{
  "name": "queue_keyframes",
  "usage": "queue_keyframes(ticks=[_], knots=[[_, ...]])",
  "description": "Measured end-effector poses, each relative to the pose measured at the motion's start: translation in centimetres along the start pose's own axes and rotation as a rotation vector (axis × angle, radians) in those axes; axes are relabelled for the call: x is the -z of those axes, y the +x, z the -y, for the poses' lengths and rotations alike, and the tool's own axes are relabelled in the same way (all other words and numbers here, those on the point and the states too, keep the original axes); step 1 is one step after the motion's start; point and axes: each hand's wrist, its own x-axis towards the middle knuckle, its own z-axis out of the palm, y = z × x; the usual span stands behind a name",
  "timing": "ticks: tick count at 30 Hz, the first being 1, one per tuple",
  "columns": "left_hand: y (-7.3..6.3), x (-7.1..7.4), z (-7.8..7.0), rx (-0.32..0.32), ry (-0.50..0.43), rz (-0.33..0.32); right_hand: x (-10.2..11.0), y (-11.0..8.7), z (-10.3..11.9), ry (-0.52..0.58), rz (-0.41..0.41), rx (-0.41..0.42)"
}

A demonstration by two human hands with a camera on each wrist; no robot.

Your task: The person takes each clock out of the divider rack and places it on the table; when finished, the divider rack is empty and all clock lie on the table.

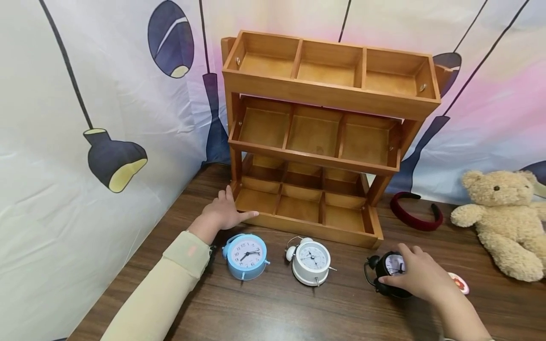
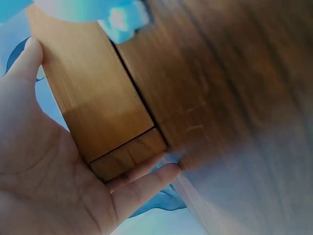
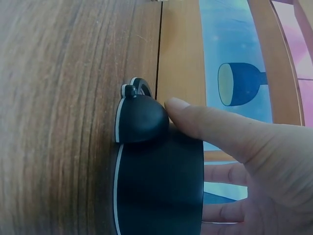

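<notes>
My left hand [image 1: 221, 210] rests against the lower left front corner of a wooden tiered shelf [image 1: 307, 225], fingers and thumb spread; the left wrist view shows the palm at the shelf's end. My right hand [image 1: 422, 274] grips a black twin-bell alarm clock [image 3: 161, 181] lying face up on the table, its thumb beside a bell. Part of the dial is hidden by the hand. Between the hands lie a light blue alarm clock [image 1: 246, 255], close to the left hand, and a white twin-bell alarm clock [image 1: 313, 260], both face up.
A dark red headband [image 1: 414, 220] lies right of the shelf. Behind it, a beige teddy bear [image 1: 505, 222] sits against the patterned cloth backdrop [image 1: 170, 118]. A small white oval item with a red flower [image 1: 459, 283] is partly covered by the right hand.
</notes>
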Motion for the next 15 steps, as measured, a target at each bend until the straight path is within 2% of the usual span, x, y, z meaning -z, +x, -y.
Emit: queue_keyframes(ticks=[10, 15], knots=[[0.5, 0.2, 0.4, -0.011, -0.045, 0.032, 0.0, 0.0, 0.7, -0.008, -0.023, -0.014], [0.6, 0.3, 1.1, -0.017, -0.098, 0.053, 0.1, 0.2, 1.8, -0.006, -0.081, -0.041]])
